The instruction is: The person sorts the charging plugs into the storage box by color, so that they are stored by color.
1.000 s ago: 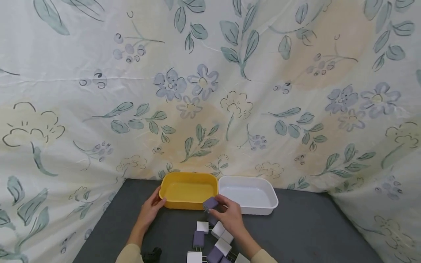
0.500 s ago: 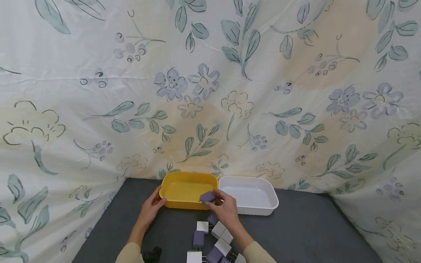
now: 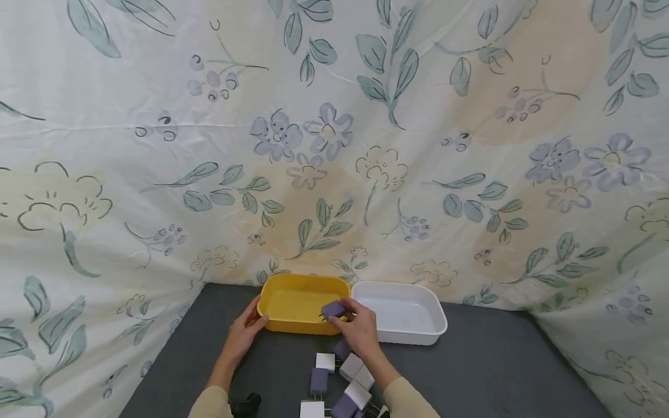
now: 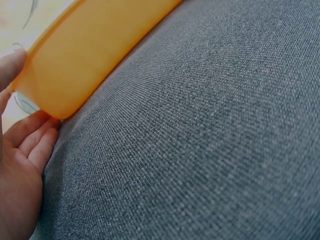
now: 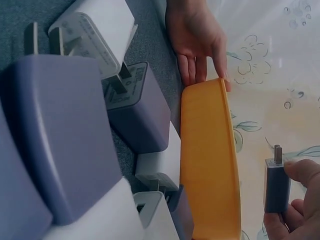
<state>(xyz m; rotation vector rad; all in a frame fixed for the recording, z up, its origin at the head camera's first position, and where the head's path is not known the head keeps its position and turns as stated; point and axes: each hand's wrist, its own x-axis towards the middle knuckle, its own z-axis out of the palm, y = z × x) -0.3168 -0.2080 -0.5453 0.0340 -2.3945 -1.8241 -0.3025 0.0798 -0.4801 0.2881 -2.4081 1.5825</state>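
My left hand (image 3: 244, 331) holds the left end of the yellow tray (image 3: 292, 326). In the left wrist view its thumb (image 4: 12, 67) meets the rim and its fingers (image 4: 35, 137) lie against the lower end. My right hand (image 3: 360, 328) pinches a purple USB wall charger (image 3: 333, 309) between thumb and fingers, over the tray's front right part. The right wrist view shows this charger (image 5: 277, 187) with its metal prongs pointing up. Below the right hand, several white chargers (image 3: 325, 363) and purple chargers (image 3: 319, 381) lie close together on the dark table.
A white tray (image 3: 413, 338) stands right beside the yellow one. A small black object (image 3: 245, 404) lies near my left forearm. Behind the dark cloth-covered table (image 3: 486, 371) hangs a floral curtain (image 3: 334, 174).
The right hand has carried the purple charger leftward and farther back, from the yellow tray's front right corner to over the tray. My left hand has stayed at the tray's end.
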